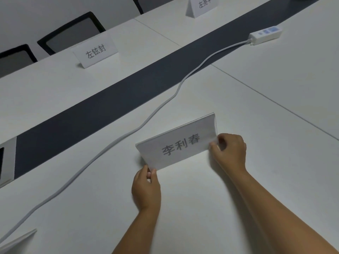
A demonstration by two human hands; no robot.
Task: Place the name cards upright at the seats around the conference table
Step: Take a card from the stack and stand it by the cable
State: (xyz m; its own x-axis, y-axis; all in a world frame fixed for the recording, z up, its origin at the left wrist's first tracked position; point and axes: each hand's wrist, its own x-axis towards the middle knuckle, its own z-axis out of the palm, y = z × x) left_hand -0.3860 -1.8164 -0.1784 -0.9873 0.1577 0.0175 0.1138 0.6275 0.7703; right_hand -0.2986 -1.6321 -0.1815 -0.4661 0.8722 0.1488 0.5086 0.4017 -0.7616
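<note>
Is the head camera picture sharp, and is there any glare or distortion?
Head view: soft, even light, no strong glare; wide-angle lens tilts the white table; the held white tent name card reads clearly, right hand slightly blurred, faint shadows under the far cards.

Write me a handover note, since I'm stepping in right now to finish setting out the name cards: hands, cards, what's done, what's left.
Left hand: pinches the lower left corner of the near name card.
Right hand: pinches the card's right edge.
That card stands tented on the white conference table, on the near side, beside the white power cable; it is not yet released.
Done: two name cards stand upright on the far side, one before a black chair, one further right. Another card's edge shows at the bottom left.
Left: let go of this card, then check the seats out of view.
</note>
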